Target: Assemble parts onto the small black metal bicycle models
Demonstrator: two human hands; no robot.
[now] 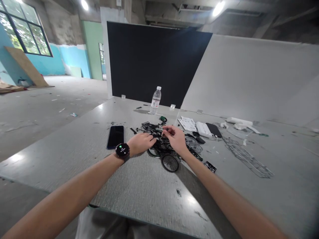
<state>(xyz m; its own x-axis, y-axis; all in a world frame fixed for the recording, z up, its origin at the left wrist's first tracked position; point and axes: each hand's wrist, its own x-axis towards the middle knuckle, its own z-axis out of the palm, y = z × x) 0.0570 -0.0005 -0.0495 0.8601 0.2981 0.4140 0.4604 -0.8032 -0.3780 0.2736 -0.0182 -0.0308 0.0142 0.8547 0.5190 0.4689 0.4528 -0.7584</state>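
Observation:
Among a cluster of small black model bicycle parts on the table, my left hand (pixel 141 143) is closed with its fingertips on a black model bicycle (pixel 163 150), largely covered by my hands. Just to the right, my right hand (pixel 175 136) pinches thumb and fingers together above the same parts; what sits between them is too small to make out. A spoked black wheel (pixel 170 163) lies at the near side of the cluster. More spoked wheels (pixel 193 144) rest beyond my right wrist, and a dark watch (pixel 122 150) is on my left wrist.
Left of the parts lies a phone (pixel 116 136). A water bottle (pixel 156 101) stands behind them. Printed sheets (pixel 187 124), a white box-like item (pixel 203 129) and a parts frame (pixel 246 157) are to the right. A black panel (pixel 159 63) rises at the back.

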